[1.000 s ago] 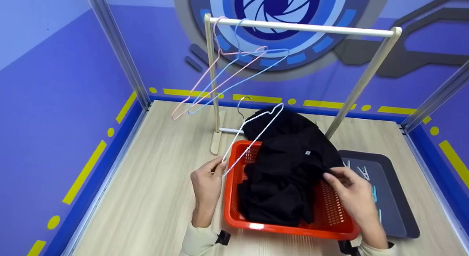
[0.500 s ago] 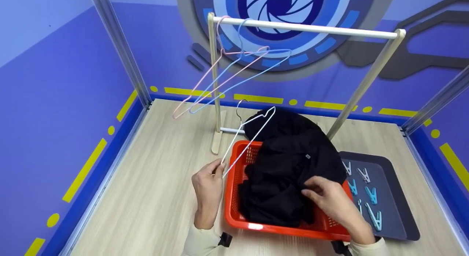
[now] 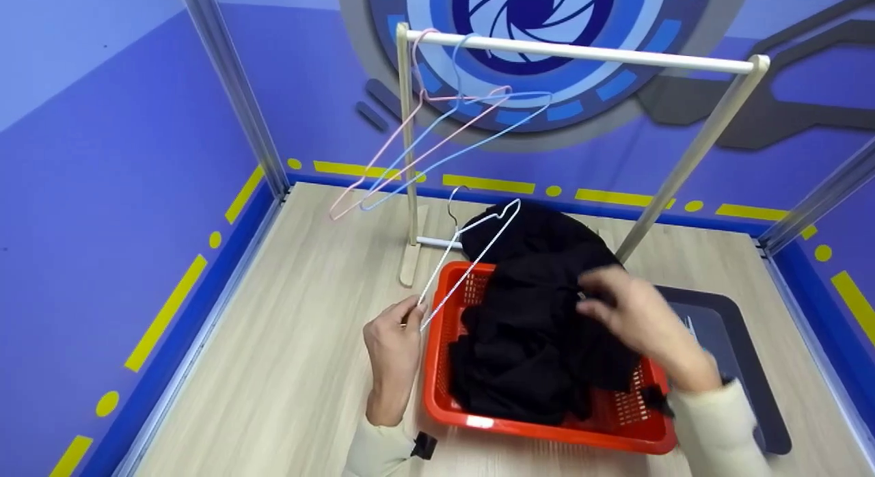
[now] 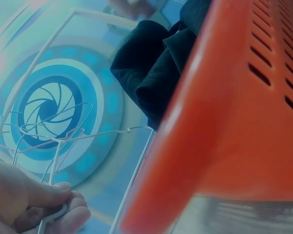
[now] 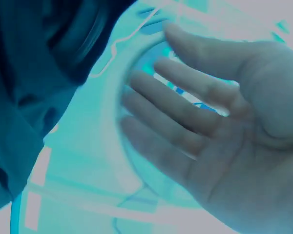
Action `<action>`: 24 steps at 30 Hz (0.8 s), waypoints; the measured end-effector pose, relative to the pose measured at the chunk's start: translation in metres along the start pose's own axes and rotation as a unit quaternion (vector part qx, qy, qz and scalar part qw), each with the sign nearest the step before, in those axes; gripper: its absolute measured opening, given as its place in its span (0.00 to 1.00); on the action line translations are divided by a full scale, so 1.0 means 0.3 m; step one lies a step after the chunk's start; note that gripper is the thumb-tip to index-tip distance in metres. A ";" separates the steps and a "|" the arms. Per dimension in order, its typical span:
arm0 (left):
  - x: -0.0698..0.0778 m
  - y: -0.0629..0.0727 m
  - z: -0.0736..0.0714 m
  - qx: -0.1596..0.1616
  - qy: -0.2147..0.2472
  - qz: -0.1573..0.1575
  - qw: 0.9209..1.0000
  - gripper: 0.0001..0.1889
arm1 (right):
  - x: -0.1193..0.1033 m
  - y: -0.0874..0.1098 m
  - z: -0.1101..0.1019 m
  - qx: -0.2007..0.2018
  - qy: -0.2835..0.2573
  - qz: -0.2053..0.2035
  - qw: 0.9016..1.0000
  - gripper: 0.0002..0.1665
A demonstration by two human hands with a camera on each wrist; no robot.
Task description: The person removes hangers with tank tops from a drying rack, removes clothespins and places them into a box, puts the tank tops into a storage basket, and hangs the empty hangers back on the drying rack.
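Observation:
My left hand (image 3: 394,340) pinches a white wire hanger (image 3: 470,264) by one end, left of the red basket (image 3: 547,432). The hanger tilts up and away, its metal hook pointing at the rack. In the left wrist view, thumb and fingers close round the white wire (image 4: 102,132). A black garment (image 3: 533,313) lies heaped in the basket and spills over its far rim. Over its right side hovers my right hand (image 3: 632,313), blurred. The right wrist view shows this hand (image 5: 210,131) with loosely extended fingers, holding nothing, apart from the dark cloth (image 5: 34,97).
Behind the basket stands a wooden rack with a white bar (image 3: 581,51). A pink hanger (image 3: 383,149) and a blue hanger (image 3: 492,134) hang at its left end. On the right lies a dark grey tray (image 3: 752,354) with clothespins, mostly hidden by my right arm.
My right hand has come off the garment's right edge, moved inward over the cloth, then lifted up and away. The cloth's right edge now lies lower in the basket. My left hand keeps its hold.

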State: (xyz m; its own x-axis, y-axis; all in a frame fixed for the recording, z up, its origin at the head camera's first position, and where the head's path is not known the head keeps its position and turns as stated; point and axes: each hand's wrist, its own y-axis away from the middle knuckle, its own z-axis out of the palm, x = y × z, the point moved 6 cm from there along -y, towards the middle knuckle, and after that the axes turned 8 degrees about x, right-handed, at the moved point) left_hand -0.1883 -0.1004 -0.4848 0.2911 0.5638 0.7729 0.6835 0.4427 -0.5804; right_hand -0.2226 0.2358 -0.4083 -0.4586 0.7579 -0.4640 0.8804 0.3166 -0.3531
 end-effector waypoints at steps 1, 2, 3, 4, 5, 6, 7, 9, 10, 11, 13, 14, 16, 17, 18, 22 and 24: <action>0.000 -0.001 0.000 -0.001 0.000 0.000 1.000 0.07 | 0.017 -0.024 0.001 0.001 0.003 0.003 1.000 0.26; -0.001 -0.001 0.001 -0.002 0.001 0.000 1.000 0.07 | 0.037 -0.047 0.008 -0.003 0.005 0.006 1.000 0.31; -0.003 -0.002 0.003 -0.003 0.001 0.000 1.000 0.07 | 0.059 -0.069 0.021 -0.014 0.009 0.009 1.000 0.36; -0.003 -0.002 0.004 -0.004 0.001 0.000 1.000 0.07 | 0.080 -0.088 0.039 -0.027 0.012 0.009 1.000 0.42; -0.004 -0.002 0.004 -0.004 0.001 -0.001 1.000 0.07 | 0.103 -0.105 0.060 -0.042 0.016 0.008 0.999 0.47; -0.003 -0.001 0.004 -0.006 0.001 0.000 1.000 0.08 | 0.126 -0.118 0.084 -0.060 0.020 0.009 0.998 0.51; -0.004 0.000 0.006 -0.007 0.001 0.000 1.000 0.08 | 0.148 -0.129 0.108 -0.076 0.026 0.009 0.997 0.55; -0.004 0.002 0.008 -0.009 0.003 0.000 1.000 0.09 | 0.192 -0.145 0.154 -0.102 0.036 0.009 0.994 0.59; -0.004 0.003 0.008 -0.009 0.003 0.001 1.000 0.09 | 0.212 -0.151 0.174 -0.111 0.038 0.011 0.993 0.61; -0.003 0.004 0.009 -0.010 0.004 0.002 1.000 0.09 | 0.230 -0.155 0.191 -0.119 0.040 0.015 0.992 0.61; -0.003 0.004 0.011 -0.011 0.005 0.004 1.000 0.09 | 0.261 -0.162 0.215 -0.125 0.042 0.021 0.991 0.57; -0.003 0.004 0.011 -0.011 0.006 0.004 1.000 0.08 | 0.270 -0.166 0.222 -0.121 0.040 0.018 0.992 0.53; -0.002 0.003 0.009 -0.010 0.007 0.008 1.000 0.07 | 0.278 -0.172 0.230 -0.102 0.037 0.003 0.994 0.41; -0.002 0.002 0.008 -0.011 0.009 0.008 1.000 0.07 | 0.279 -0.174 0.230 -0.087 0.038 -0.007 0.995 0.35; -0.002 0.001 0.008 -0.011 0.009 0.009 1.000 0.07 | 0.278 -0.175 0.229 -0.070 0.040 -0.018 0.997 0.28; -0.003 -0.003 0.005 -0.010 0.007 0.014 1.000 0.07 | 0.275 -0.172 0.216 -0.007 0.045 -0.035 0.998 0.14; -0.003 -0.003 0.004 -0.010 0.003 0.015 1.000 0.07 | 0.274 -0.169 0.208 0.010 0.043 -0.025 0.999 0.14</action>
State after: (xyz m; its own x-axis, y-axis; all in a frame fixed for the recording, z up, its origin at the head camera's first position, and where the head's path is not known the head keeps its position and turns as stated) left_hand -0.1901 -0.1005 -0.4853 0.3157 0.5726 0.7566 0.6872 0.4119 -0.5984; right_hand -0.3125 0.2465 -0.4792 -0.4898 0.7880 -0.3731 0.8533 0.3455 -0.3905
